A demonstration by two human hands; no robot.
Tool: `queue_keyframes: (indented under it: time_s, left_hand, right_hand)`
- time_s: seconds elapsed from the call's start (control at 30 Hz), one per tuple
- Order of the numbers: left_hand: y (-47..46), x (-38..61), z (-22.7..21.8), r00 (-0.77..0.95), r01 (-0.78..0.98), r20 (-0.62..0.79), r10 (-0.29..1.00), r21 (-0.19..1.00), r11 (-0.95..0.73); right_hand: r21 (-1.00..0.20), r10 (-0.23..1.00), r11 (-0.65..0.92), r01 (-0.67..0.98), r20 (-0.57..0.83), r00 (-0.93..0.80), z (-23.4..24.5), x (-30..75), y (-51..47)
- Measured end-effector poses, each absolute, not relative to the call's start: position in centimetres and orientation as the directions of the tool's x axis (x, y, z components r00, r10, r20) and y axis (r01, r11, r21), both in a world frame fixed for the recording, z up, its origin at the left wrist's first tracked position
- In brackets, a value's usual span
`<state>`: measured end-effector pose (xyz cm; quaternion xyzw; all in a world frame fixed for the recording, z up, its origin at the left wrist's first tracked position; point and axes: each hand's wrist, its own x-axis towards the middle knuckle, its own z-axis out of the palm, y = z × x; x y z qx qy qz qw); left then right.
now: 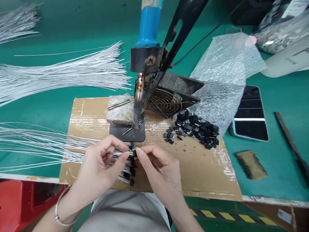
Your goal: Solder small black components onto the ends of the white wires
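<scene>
My left hand is closed in a pinch at the end of a thin white wire, which its fingers partly hide. Facing it, my right hand pinches a small black connector, and the two sets of fingertips nearly meet. A thin strand of what looks like solder wire runs across my right palm. Below my fingers lie several white wires with black connectors on their ends. Just above my hands, the tip of a clamped soldering iron points down over a small black plate.
A pile of black connectors lies on the cardboard sheet, beside bubble wrap. Behind the iron stands a fan. White wire bundles spread at left. A phone, a brown pad and a dark blade-like tool lie right.
</scene>
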<state>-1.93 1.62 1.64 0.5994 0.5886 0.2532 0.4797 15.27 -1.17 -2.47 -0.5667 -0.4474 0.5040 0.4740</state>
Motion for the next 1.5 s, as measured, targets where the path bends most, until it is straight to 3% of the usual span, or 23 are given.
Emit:
queue_keyframes:
  time_s: [0.33, 0.77, 1.0, 1.13, 1.23, 1.37, 1.43, 1.5]
  left_hand:
    - [1.6, -2.1, 2.0, 0.212, 0.378, -0.248, 0.945, 0.913, 0.154]
    - [1.5, -1.9, 2.1, 0.213, 0.401, -0.251, 0.944, 0.904, 0.149]
    - [1.8, -2.1, 2.1, 0.214, 0.464, -0.243, 0.946, 0.877, 0.120]
    - [1.7, -2.4, 1.9, 0.248, 0.556, -0.146, 0.958, 0.831, -0.018]
    - [1.4, -3.1, 1.8, 0.267, 0.618, -0.026, 0.963, 0.772, -0.150]
    - [3.2, -5.3, 2.0, 0.228, 0.737, 0.159, 0.961, 0.617, -0.277]
    - [5.9, -7.1, 1.7, 0.241, 0.842, 0.270, 0.932, 0.420, -0.339]
    - [9.8, -8.9, 1.0, 0.301, 0.928, 0.294, 0.907, 0.126, -0.349]
  right_hand:
    - [-0.993, 0.993, -0.049, 0.110, -0.037, 0.113, -2.5, 15.2, -1.4]
    - [-0.990, 0.991, -0.082, 0.112, -0.069, 0.114, -2.5, 15.2, -1.5]
    - [-0.993, 0.988, -0.108, 0.052, -0.102, 0.112, -2.9, 15.6, -1.8]
    - [-0.993, 0.977, -0.067, -0.099, -0.086, 0.196, -3.1, 17.4, -1.8]
    - [-0.982, 0.906, -0.074, -0.175, -0.140, 0.399, -3.1, 19.5, -1.4]
    - [-0.991, 0.718, -0.035, -0.129, -0.115, 0.687, -3.4, 22.3, -0.8]
    - [-0.993, 0.692, -0.050, -0.111, -0.115, 0.713, -3.8, 23.2, -0.5]
    - [-0.990, 0.704, -0.070, -0.120, -0.134, 0.698, -4.3, 23.7, -0.4]
